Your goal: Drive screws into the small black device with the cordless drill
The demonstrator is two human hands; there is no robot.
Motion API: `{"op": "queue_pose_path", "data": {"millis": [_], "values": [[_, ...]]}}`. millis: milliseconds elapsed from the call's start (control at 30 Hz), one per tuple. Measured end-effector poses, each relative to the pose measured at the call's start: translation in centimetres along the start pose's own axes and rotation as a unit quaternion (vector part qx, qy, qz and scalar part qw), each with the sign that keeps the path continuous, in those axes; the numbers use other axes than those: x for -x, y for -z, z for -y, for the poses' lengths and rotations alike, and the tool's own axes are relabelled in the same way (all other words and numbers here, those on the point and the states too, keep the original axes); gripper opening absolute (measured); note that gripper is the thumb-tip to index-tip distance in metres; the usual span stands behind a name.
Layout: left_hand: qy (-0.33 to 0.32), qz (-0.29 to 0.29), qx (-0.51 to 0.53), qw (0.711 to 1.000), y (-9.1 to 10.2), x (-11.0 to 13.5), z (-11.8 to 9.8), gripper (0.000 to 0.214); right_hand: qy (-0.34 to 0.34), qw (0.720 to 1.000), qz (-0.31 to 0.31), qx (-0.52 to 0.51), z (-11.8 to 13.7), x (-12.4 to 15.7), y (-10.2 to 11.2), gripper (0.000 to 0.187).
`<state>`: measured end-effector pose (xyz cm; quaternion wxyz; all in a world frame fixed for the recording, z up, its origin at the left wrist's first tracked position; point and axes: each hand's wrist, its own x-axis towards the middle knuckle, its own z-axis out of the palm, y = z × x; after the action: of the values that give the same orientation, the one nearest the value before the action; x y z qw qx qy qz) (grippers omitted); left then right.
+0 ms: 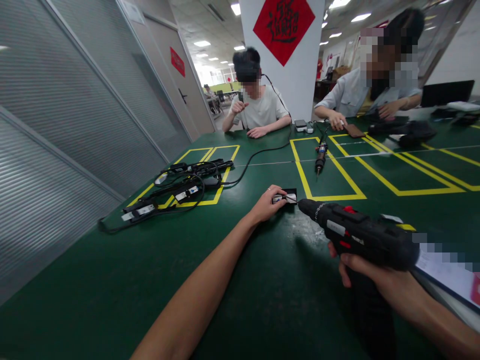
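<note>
At the middle of the green surface [262, 300], a small black case [291, 192] with a whitish insert lies ahead and to the left of the right hand [375, 277], whose grip is wrapped firmly round the handle of a cordless drill [367, 237]. The drill's long axis slants from lower right to upper left, so its thin bit [293, 200] points straight at the case; whether the tip touches cannot be told. The left hand [272, 202] is nearer: its fingers are closed over the case's left end, pinning it. A white sticker [335, 227] and pale lettering mark the drill's side, both too small to read. Beyond, a red diamond sign [284, 30] on a white pillar [313, 65] bears black brushed Chinese characters, and a smaller red sign [177, 62] on the door [161, 45] is illegible.
</note>
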<state>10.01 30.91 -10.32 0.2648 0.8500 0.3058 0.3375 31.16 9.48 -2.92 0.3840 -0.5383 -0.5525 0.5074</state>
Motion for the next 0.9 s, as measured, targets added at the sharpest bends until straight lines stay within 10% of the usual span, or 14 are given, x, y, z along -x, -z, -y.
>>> {"op": "queue_pose_path", "data": {"millis": [900], "values": [[0.011,-0.001,0.0,1.0,-0.11,-0.03,-0.31,0.024,-0.008,1.0,-0.004,-0.01,0.13,-0.28,0.07,0.019]]}}
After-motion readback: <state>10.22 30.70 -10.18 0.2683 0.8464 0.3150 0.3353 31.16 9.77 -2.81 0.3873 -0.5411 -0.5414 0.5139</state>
